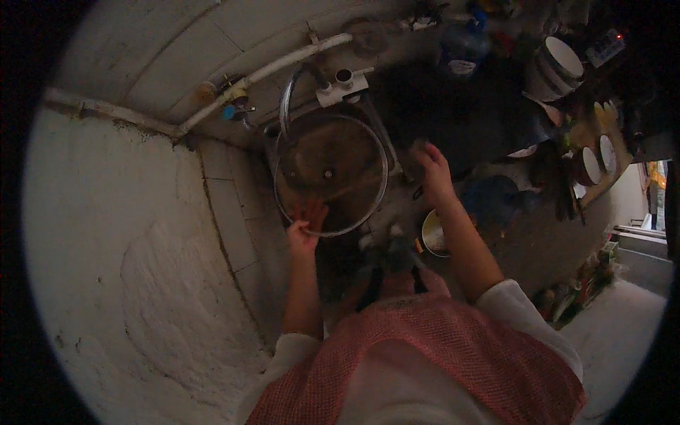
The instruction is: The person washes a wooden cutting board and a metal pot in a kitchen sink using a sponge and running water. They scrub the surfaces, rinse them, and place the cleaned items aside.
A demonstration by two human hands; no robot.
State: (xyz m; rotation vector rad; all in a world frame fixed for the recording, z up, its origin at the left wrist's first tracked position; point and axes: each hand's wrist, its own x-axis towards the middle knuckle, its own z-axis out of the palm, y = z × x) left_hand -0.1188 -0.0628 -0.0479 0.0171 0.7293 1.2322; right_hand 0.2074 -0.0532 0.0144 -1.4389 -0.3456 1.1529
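Observation:
A round, clear glass pot lid [355, 204] with a metal rim lies over the dark sink, under a curved metal faucet [286, 101]. Near its middle a small metal fitting shows. My left hand [305, 229] grips the near left edge of the lid, thumb over the rim, fingers seen through the glass. My right hand [436, 172] is raised to the right of the lid, apart from it, over the edge of a dark counter [451, 114]. Its fingers are bent around something small and dark, too blurred to name.
Pale pipes [297, 54] run along the wall behind the sink. On the counter stand a blue-tinted plastic water jug [461, 50] and stacked bowls [555, 71]. A board [611, 183] bears more bowls at the right. Below my right forearm is a round white container [433, 234].

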